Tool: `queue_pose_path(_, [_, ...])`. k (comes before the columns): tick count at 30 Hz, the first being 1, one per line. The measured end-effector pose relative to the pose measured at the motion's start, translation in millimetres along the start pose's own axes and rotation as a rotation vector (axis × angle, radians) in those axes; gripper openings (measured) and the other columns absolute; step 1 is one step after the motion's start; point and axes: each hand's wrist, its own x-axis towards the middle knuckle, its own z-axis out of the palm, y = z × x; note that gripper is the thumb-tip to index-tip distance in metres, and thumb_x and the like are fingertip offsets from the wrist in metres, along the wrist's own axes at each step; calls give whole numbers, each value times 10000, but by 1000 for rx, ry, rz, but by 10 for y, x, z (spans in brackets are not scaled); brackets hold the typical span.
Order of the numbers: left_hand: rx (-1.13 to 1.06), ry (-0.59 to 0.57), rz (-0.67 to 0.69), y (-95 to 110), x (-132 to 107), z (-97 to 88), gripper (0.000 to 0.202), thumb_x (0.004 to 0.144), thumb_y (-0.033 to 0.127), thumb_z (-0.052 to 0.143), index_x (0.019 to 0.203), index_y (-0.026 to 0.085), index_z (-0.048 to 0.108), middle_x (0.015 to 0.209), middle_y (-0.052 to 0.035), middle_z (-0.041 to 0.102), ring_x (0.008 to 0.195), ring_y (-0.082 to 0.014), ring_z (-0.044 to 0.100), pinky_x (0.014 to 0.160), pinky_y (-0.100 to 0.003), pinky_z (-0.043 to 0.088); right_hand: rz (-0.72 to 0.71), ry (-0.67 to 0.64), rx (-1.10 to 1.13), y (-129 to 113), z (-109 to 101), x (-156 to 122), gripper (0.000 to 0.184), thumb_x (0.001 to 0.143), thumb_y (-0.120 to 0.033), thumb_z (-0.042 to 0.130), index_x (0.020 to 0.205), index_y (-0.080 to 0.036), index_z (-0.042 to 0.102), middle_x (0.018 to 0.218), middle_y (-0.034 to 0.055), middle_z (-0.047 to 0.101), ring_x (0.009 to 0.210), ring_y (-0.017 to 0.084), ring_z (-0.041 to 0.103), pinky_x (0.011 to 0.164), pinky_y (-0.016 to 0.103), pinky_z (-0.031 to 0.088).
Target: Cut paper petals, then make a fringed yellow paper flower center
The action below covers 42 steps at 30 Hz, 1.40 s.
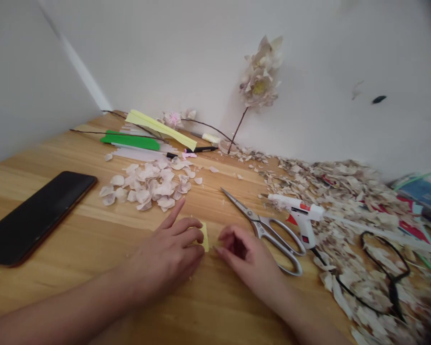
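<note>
A small piece of yellow paper (206,237) lies at the fingertips of my left hand (177,247). The fingers curl over it against the table, with one finger raised apart; part of the paper is hidden beneath them. Just to the right, my right hand (249,258) is half curled, a gap showing between thumb and fingers. I see nothing held in it. Grey-handled scissors (260,225) lie behind my right hand, blades pointing away to the left. Beyond my left hand sits a loose heap of pale dried petals (153,184).
A white glue gun (301,215) rests right of the scissors, beside a large spread of dried petals (345,191). A black phone (39,215) lies at left. Behind are a green strip (129,140), a folded yellow sheet (161,128) and a petal flower (260,81) against the wall.
</note>
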Motion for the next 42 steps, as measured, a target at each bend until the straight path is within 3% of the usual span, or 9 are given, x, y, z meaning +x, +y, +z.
queue_pose_path(4, [-11,19,-22,-28,-20,32,89,825,179,573,820,222,651,852,29,668,1007,-158,578,1153,-530,55,-461,-11,-368,-16,-82,-46,176,898,-126,457,895,-199,617,831,45,644,746,181,546,641,307,430])
queue_pose_path(8, [2,42,-33,-36,-34,51,74,809,191,594,784,227,653,857,29,665,1003,-158,578,1150,-541,44,-577,-20,-485,-37,-86,-33,225,913,-128,427,917,-181,646,822,58,658,724,191,543,608,318,439])
queue_pose_path(24, [39,10,6,-64,35,63,179,840,203,564,695,204,669,860,31,682,1008,-163,587,1158,-493,42,-554,12,-512,-18,33,38,196,913,-128,460,857,-121,648,784,76,649,705,200,539,614,324,447])
queue_pose_path(36, [-124,25,-79,-92,34,64,129,812,166,590,722,206,674,811,33,686,942,-149,610,1153,-489,57,-445,33,-344,41,42,-1,87,863,-117,534,876,-167,604,814,36,626,738,170,570,641,281,453])
queue_pose_path(42, [-250,-47,-188,-79,40,30,116,794,159,580,738,203,672,827,20,673,941,-154,605,1139,-514,64,-361,23,-269,45,59,-9,73,867,-131,548,857,-169,609,813,38,621,749,176,567,663,290,442])
